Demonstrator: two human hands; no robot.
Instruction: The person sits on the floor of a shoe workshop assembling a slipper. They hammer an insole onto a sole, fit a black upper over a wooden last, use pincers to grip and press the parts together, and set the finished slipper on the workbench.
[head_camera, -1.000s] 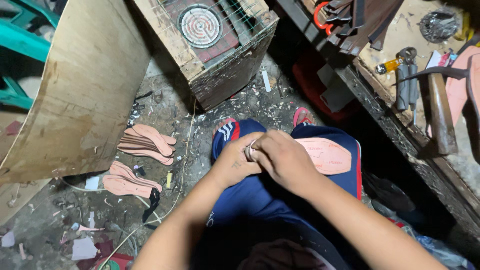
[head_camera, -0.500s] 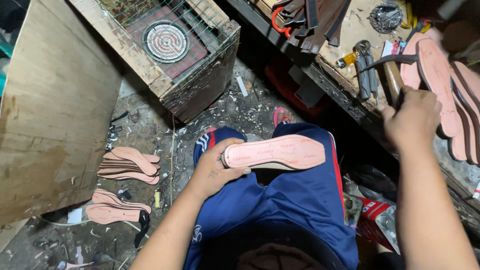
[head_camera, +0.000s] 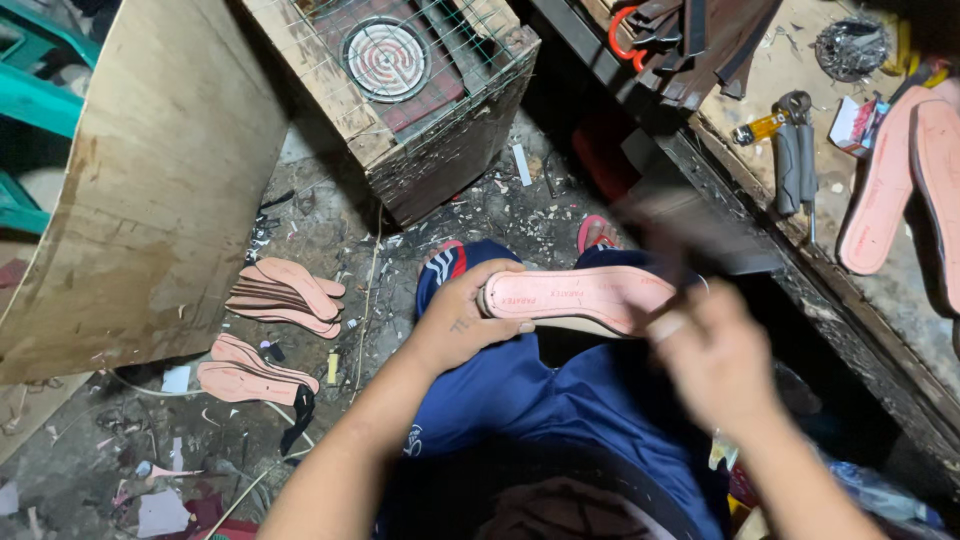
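Seated over a littered workshop floor, you hold a pink shoe insole (head_camera: 585, 298) flat across your lap at the centre of the frame, its long axis running left to right, heel end toward the left, toe end toward the right. Your left hand (head_camera: 462, 325) is closed on the heel end, thumb on top and fingers curled beneath, so the insole stretches rightward away from that grip. Your right hand (head_camera: 712, 362) hangs just below and right of the toe end, blurred in motion; it seems to carry a dark, smeared tool (head_camera: 690, 235) that crosses above the toe, though whether the fingers are clamped on it cannot be told from this blur. The left hand is the one in contact; the right is near but apart from the insole. Half a second ago that right hand was stretched up to the workbench (head_camera: 800, 120) at the upper right, among the tools and other insoles (head_camera: 880, 190); now it has come back down over the lap, while the left-hand grip and the insole's lie are much the same. Stacks of pink insoles (head_camera: 285, 295) lie on the floor at left, below the wooden crate (head_camera: 440, 150).
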